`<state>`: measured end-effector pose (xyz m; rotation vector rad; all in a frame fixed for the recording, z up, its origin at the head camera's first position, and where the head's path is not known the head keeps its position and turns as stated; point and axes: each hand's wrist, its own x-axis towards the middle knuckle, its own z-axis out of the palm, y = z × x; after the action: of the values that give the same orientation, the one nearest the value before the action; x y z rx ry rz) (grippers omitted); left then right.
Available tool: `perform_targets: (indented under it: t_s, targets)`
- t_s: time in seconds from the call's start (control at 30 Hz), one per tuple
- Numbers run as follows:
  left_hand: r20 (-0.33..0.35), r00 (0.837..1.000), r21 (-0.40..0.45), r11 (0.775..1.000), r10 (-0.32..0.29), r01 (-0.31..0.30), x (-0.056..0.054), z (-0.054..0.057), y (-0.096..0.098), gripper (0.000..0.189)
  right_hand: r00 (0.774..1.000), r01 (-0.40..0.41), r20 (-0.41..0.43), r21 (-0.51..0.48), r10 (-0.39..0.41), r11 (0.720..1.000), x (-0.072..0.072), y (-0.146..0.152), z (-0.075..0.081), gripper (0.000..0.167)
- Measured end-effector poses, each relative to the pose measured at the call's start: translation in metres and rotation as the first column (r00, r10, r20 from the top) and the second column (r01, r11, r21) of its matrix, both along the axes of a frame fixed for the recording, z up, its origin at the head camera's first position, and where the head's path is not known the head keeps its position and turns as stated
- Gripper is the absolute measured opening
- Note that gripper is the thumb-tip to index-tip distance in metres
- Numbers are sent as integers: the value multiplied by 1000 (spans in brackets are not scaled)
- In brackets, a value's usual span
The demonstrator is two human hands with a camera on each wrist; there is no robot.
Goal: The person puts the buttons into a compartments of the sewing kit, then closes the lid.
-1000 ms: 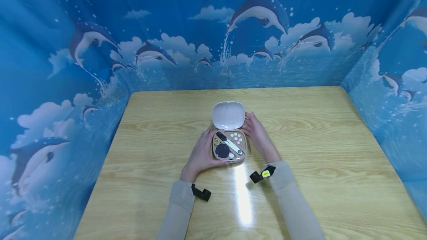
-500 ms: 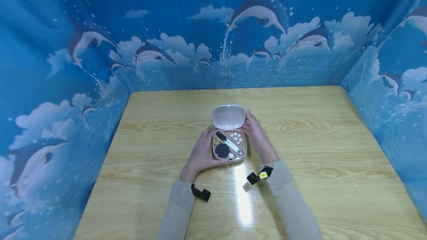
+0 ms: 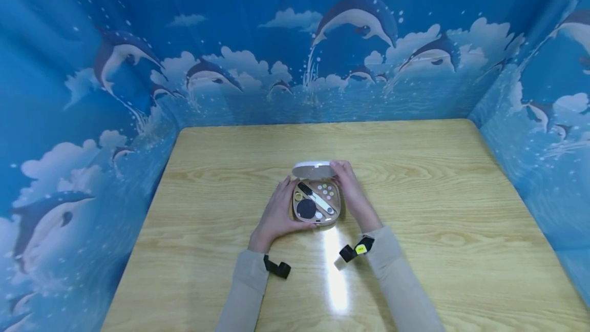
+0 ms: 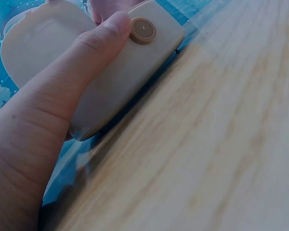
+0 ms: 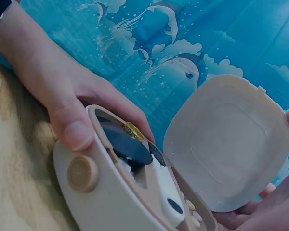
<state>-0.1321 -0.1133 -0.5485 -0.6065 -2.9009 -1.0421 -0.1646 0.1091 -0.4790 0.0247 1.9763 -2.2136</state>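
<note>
A small cream box (image 3: 322, 223) with a brown inner tray stands on the table, its hinged lid (image 3: 313, 170) tilted partway over the back. My left hand (image 3: 276, 214) grips the box from the left; in the left wrist view its thumb lies beside a round brown button clasp (image 4: 143, 31) on the front wall. My right hand (image 3: 352, 191) holds the lid by its right edge. Inside the tray are a black disc (image 3: 306, 208), a black-and-white slim tool (image 3: 318, 199), a gold ring-like piece (image 5: 133, 131) and several small pale button-like pieces (image 3: 325, 192).
The wood-grain table (image 3: 221, 168) extends on all sides of the box. A blue dolphin-print curtain (image 3: 258, 40) hangs behind and along both sides. Each wrist wears a black strap with a small camera (image 3: 278, 269).
The lid has swung from nearly upright down toward the tray, with my right hand following along its right edge. My left hand and the box have stayed in place.
</note>
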Motion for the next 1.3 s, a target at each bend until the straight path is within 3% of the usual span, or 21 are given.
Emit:
perform_targets:
  t_s: [0.17, 0.37, 0.6, 0.93, 1.3]
  targets:
    - [-10, 1000, 1, 1000, -5, 5, 1, -1, 1, 131, 999, -23, -30, 18, 24, 1000, 7, 4, -3, 31]
    - [-16, 1000, -4, 1000, -9, 9, 1, -1, 1, 132, 989, -117, -85, 30, 119, 993, 17, 11, -12, 44]
    - [-8, 1000, 1, 1000, -16, 16, 1, -1, 1, 135, 971, -170, -169, -4, 167, 985, 21, 18, -26, 46]
    - [-7, 1000, 25, 1000, -18, 18, -1, -2, 1, 127, 948, -255, -210, -45, 241, 966, 24, 29, -37, 60]
    - [2, 1000, 25, 1000, -17, 17, -1, -1, 2, 126, 895, -330, -314, 10, 316, 944, 27, 34, -48, 70]
